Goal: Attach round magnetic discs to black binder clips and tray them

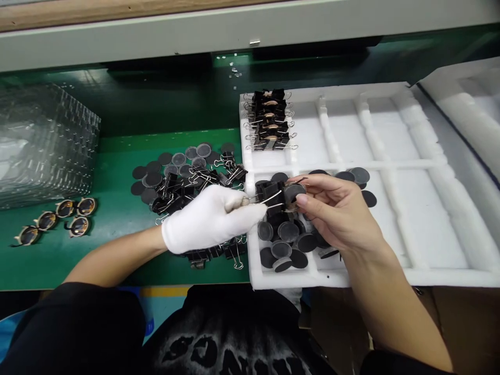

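My left hand point(213, 219), in a white glove, pinches the wire handles of a black binder clip point(269, 194) held over the white foam tray point(390, 156). My bare right hand point(332, 211) grips a dark round disc point(294, 194) at the clip's jaws. Below both hands, loose dark discs point(287, 245) lie in the tray's near left compartment. A row of clipped assemblies point(270, 120) sits in the far left compartment.
A pile of binder clips and grey discs point(183, 174) lies on the green mat. Several brown round parts point(58, 219) sit at the left, below a clear plastic tray stack point(42, 140). A second foam tray point(469, 99) stands at the right.
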A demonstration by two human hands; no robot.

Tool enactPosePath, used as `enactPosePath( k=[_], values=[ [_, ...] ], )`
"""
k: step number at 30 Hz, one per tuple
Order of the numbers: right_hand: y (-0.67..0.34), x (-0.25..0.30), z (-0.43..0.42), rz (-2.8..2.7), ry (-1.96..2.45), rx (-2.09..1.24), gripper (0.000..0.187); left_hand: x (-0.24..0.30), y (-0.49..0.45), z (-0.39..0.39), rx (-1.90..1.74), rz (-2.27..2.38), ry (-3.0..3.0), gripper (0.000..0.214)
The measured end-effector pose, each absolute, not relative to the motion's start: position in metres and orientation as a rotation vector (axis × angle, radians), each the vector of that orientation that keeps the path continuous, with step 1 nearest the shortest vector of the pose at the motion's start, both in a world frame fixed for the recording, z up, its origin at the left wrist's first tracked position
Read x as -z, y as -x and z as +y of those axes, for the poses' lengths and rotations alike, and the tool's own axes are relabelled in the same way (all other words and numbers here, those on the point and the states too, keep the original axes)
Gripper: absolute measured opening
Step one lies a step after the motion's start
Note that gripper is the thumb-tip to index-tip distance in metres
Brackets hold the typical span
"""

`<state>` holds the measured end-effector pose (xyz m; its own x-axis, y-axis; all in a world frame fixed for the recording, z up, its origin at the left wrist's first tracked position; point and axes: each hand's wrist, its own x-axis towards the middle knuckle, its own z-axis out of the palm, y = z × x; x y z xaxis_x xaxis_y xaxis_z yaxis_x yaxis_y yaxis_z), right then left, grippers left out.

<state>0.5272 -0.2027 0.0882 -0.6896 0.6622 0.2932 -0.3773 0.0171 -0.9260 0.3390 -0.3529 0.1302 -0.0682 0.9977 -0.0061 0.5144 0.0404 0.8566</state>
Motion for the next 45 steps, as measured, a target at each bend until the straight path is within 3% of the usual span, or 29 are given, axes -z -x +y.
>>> enactPosePath(
  k=[13,18,22,27,34,41,45],
  values=[
    [-0.527,-0.089,-0.204,-1.537,0.395,-1.775,0.023,-0.141,-0.338,-0.356,-0.659,1.737,-1.686,0.052],
    [-0.529,-0.094,-0.198,-1.208,0.446,-1.978,0.018,-0.165,-0.308,-0.357,-0.609,2.279,-2.068,0.047],
    [-0.529,-0.096,-0.196,-0.990,0.434,-2.085,0.014,-0.160,-0.278,-0.344,-0.156,2.623,-2.188,0.044],
    [-0.528,-0.096,-0.198,-1.078,0.557,-2.116,0.011,-0.140,-0.254,-0.329,0.399,2.507,-2.354,0.042],
    [-0.526,-0.096,-0.200,-1.139,0.588,-2.201,0.017,-0.136,-0.247,-0.322,0.268,2.290,-2.273,0.034],
    [-0.526,-0.096,-0.200,-1.193,0.583,-2.195,0.020,-0.146,-0.239,-0.328,0.026,2.401,-2.375,0.033],
    [-0.526,-0.094,-0.200,-1.284,0.563,-2.164,0.014,-0.151,-0.232,-0.334,0.175,2.466,-2.267,0.034]
  ],
)
